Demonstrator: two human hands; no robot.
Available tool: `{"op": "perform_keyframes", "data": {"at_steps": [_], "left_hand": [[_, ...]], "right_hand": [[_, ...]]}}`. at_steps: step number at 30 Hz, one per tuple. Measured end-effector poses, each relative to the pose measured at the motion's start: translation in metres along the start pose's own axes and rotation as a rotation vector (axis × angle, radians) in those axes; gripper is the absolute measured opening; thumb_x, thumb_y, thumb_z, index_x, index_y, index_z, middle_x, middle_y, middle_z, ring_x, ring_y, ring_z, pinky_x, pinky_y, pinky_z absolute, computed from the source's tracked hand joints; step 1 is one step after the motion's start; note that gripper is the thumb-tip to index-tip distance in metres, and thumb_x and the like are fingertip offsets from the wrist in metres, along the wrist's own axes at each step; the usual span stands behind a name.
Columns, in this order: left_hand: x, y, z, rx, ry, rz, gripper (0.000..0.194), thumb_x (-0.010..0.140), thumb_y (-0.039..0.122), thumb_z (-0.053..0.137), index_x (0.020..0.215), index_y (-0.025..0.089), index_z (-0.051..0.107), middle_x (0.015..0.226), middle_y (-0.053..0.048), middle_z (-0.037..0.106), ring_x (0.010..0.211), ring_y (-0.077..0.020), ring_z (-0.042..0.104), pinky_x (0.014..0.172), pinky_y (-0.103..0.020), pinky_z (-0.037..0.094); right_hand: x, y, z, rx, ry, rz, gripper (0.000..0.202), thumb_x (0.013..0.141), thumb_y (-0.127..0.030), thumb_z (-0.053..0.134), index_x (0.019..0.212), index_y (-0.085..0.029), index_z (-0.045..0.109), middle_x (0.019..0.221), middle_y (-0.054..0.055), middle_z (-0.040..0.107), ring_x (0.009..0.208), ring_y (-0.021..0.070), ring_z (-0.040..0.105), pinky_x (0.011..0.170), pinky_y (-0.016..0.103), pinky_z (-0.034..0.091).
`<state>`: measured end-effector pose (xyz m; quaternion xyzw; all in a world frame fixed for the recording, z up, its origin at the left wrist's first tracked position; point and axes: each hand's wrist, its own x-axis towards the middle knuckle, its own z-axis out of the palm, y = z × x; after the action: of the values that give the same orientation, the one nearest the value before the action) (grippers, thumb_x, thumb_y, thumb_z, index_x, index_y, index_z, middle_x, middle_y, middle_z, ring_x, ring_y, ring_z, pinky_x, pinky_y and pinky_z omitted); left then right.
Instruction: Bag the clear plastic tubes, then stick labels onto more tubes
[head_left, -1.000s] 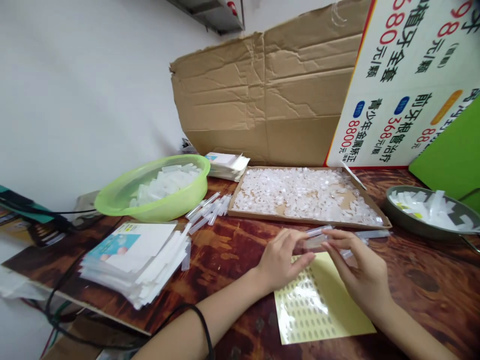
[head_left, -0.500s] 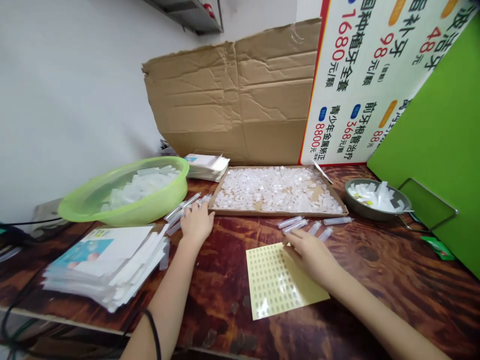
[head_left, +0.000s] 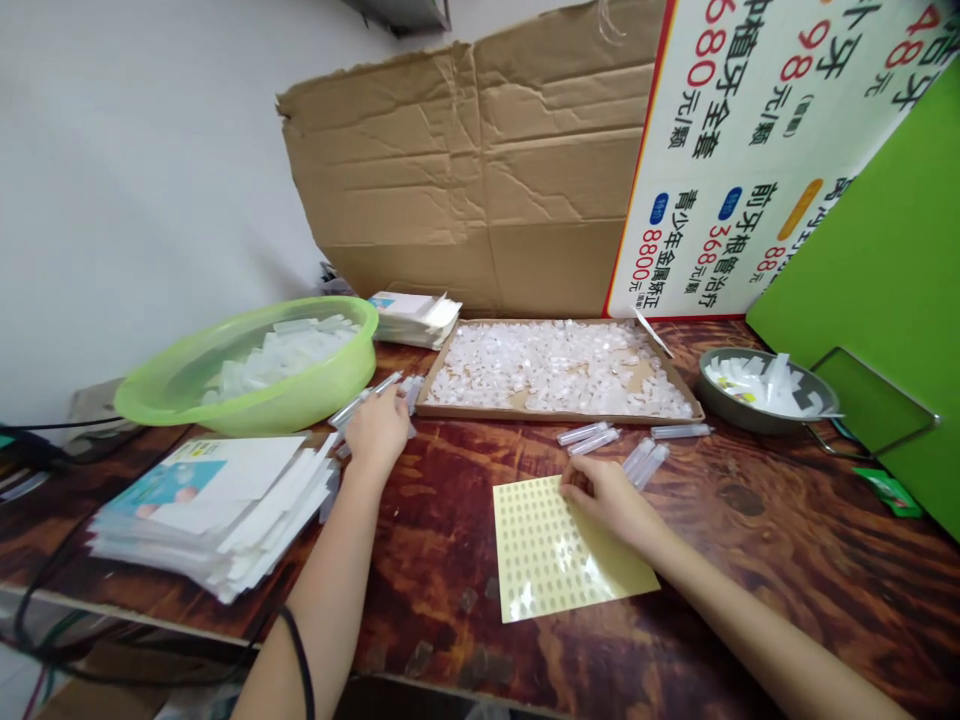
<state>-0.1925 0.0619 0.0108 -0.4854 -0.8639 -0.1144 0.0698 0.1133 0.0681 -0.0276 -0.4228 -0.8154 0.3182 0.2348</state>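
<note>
My left hand point(head_left: 379, 430) reaches over a small group of clear plastic tubes point(head_left: 366, 398) beside the green basin. Its fingers are curled down on a tube, and their tips are mostly hidden. My right hand point(head_left: 611, 500) rests over the upper right part of a yellow sticker sheet point(head_left: 532, 550), which carries rows of small oval labels. Thumb and fingers are drawn together near the sheet's top edge; anything between them is too small to make out. Just beyond this hand lie several more clear tubes point(head_left: 646, 462), loose on the table.
A shallow cardboard tray point(head_left: 517, 413) holds many small clear pieces. On the left are a green basin point(head_left: 322, 385) of clear parts and a stack of printed packets point(head_left: 202, 520). At right stand a dark bowl point(head_left: 772, 415) and a wire stand point(head_left: 885, 425). Cables point(head_left: 45, 570) hang front left.
My left hand has drawn its spread fingers in over the tubes and shifted slightly. The right hand stays at the sheet, its fingers more tightly curled. The view has tilted slightly down.
</note>
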Motion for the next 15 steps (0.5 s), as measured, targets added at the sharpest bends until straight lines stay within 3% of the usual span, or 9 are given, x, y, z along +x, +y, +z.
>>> {"op": "perform_keyframes", "data": {"at_steps": [3,5,7,11,15], "left_hand": [[-0.001,0.007,-0.006,-0.114,0.129,0.050,0.032,0.088,0.036,0.039,0.111,0.021,0.054,0.100,-0.010,0.061,0.093,-0.0276,0.058,0.077,-0.037,0.045],[-0.003,0.016,-0.007,-0.339,0.229,0.146,0.031,0.086,0.035,0.045,0.111,0.020,0.054,0.094,-0.007,0.062,0.085,-0.0219,0.058,0.078,-0.032,0.044],[-0.010,0.030,-0.004,-0.640,0.225,0.250,0.028,0.085,0.035,0.049,0.105,0.018,0.056,0.089,-0.004,0.061,0.077,-0.0176,0.056,0.074,-0.028,0.044],[-0.038,0.063,0.005,-1.057,-0.117,0.427,0.021,0.086,0.037,0.049,0.095,0.018,0.053,0.096,-0.003,0.060,0.083,-0.0159,0.056,0.075,-0.025,0.044],[-0.067,0.086,0.013,-1.141,-0.425,0.606,0.018,0.089,0.035,0.046,0.098,0.020,0.050,0.114,-0.005,0.059,0.098,-0.0171,0.058,0.083,-0.027,0.045]], "right_hand": [[-0.001,-0.001,0.000,-0.023,-0.010,-0.008,0.011,0.076,-0.008,0.052,0.068,-0.016,0.055,0.059,-0.001,0.057,0.056,0.0130,0.053,0.053,0.022,0.033],[-0.002,-0.001,0.000,-0.047,-0.008,-0.030,0.012,0.077,-0.008,0.051,0.069,-0.016,0.054,0.061,0.000,0.058,0.058,0.0130,0.054,0.055,0.022,0.034],[-0.004,-0.002,0.000,-0.084,-0.012,-0.060,0.012,0.078,-0.008,0.049,0.070,-0.016,0.054,0.064,0.000,0.059,0.061,0.0131,0.055,0.057,0.022,0.034],[-0.005,-0.003,0.000,-0.213,-0.069,-0.110,0.013,0.081,-0.009,0.048,0.071,-0.017,0.050,0.067,0.001,0.058,0.063,0.0131,0.053,0.058,0.023,0.033],[-0.004,-0.003,0.001,-0.332,-0.126,-0.100,0.014,0.085,-0.011,0.042,0.073,-0.017,0.046,0.069,0.003,0.058,0.062,0.0144,0.054,0.057,0.024,0.031]]}}
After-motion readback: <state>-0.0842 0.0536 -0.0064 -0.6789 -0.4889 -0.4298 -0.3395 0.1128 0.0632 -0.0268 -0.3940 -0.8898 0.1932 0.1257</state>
